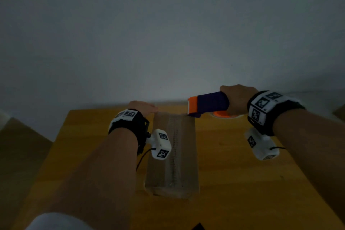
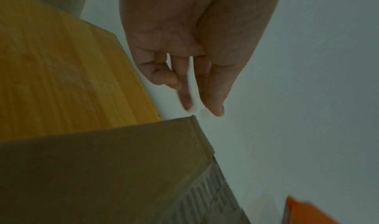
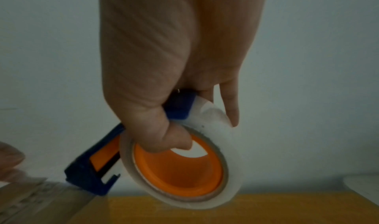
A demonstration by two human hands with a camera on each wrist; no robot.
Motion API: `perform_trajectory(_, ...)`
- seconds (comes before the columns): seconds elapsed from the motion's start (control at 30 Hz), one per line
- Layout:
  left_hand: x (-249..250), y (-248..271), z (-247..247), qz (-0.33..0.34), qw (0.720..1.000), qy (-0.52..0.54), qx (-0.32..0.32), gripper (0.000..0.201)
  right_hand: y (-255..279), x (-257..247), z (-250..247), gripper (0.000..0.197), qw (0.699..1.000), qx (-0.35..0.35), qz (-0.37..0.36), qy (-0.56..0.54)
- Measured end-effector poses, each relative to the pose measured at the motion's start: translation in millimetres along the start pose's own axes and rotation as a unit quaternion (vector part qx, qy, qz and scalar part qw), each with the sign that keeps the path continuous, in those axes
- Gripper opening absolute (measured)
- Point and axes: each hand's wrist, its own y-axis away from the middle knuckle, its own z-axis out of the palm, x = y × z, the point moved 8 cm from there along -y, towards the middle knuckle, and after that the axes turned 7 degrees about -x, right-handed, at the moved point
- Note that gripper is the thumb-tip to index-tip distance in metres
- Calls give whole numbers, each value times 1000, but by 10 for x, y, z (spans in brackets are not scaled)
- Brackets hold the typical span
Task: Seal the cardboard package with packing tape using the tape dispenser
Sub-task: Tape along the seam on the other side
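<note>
A long brown cardboard package (image 1: 172,155) lies lengthwise on the yellow wooden table (image 1: 242,173), with a wrinkled strip of clear tape along its centre seam. My right hand (image 1: 237,101) grips the blue and orange tape dispenser (image 1: 207,105) at the package's far right corner; the thumb hooks into the orange core of the tape roll (image 3: 180,167). The dispenser's blue nose (image 3: 86,179) sits at the package's far end (image 3: 30,200). My left hand (image 1: 142,108) hovers at the far left corner (image 2: 190,119), fingers extended and loose, holding nothing.
A pale wall (image 1: 168,33) rises directly behind the table's far edge. Bare tabletop lies on both sides of the package. A dark shape (image 1: 198,227) shows at the near edge. The scene is dim.
</note>
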Motion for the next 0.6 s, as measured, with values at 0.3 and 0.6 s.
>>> perform_trajectory(0.3,-33,-77,6,-48,994,-102,15,56,-104,-15,63,54,989,-76,110,59)
perform_trajectory(0.6,-149,-157,17,-77,993,-93,17,65,-186,-50,34,50,993,-40,97,49)
